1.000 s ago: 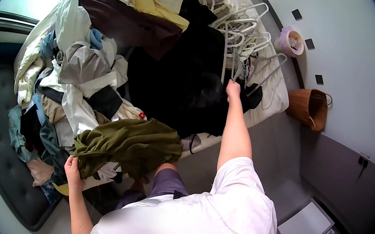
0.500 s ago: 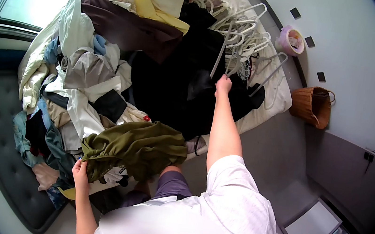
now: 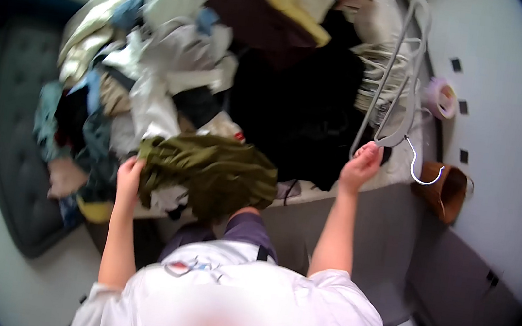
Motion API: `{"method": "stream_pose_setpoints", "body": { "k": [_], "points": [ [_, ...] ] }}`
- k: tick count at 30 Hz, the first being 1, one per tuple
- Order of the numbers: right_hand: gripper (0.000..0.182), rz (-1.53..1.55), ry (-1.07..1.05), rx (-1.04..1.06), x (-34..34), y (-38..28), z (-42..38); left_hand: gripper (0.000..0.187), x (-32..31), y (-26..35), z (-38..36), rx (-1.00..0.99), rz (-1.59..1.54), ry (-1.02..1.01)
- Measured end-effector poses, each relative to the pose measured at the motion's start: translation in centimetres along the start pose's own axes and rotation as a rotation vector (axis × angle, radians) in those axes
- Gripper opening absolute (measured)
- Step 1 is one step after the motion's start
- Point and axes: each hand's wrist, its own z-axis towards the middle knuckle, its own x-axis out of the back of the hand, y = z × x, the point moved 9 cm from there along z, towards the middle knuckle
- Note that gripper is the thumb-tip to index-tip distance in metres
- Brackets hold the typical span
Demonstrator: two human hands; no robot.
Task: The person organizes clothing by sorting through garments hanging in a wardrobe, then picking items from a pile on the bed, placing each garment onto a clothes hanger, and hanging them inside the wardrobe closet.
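My left hand (image 3: 130,175) is closed on the gathered edge of an olive-green garment (image 3: 213,173), which drapes over the near edge of the bed in front of my legs. Out to the right, my right hand (image 3: 361,165) grips a grey clothes hanger (image 3: 398,131) near its neck. The hanger is raised, with its metal hook pointing right and down and its loop upward. Behind it a bunch of white hangers (image 3: 371,78) lies on the bed. Black clothing (image 3: 295,101) spreads between the garment and the hangers.
A heap of white and grey clothes (image 3: 166,78) covers the bed's left side, beside a tufted dark headboard (image 3: 17,111). Near the right wall are a brown wicker basket (image 3: 441,193) and a pinkish round container (image 3: 441,98). A dark brown cloth (image 3: 248,6) lies farther back.
My right hand has lifted the grey hanger off the bunch and drawn it toward me. My left hand still holds the olive garment. The whole view has shifted.
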Motion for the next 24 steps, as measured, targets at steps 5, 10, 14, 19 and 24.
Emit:
{"method": "stream_pose_setpoints", "body": {
  "k": [5,10,14,19,24],
  "points": [
    [0.030,-0.332,-0.869,0.060,-9.1,-13.2,-6.3,0.023,0.7,1.3,0.7,0.156,-0.478,-0.012],
    [0.033,-0.656,-1.235,0.076,-10.9,-17.4,-13.4,0.022,0.7,2.8,1.5,0.050,-0.564,-0.005],
    [0.034,-0.811,-1.232,0.256,-11.8,-19.9,-16.8,0.023,0.5,5.2,0.2,-0.214,-0.323,0.043],
    [0.033,-0.739,-1.121,0.285,-14.5,-21.1,-21.5,0.025,-1.1,11.6,-8.2,-0.573,-0.126,-0.048],
    [0.025,-0.458,-0.980,0.357,-15.4,-25.4,-21.3,0.025,5.9,22.3,-17.0,-1.158,0.405,0.134]
  ]
}}
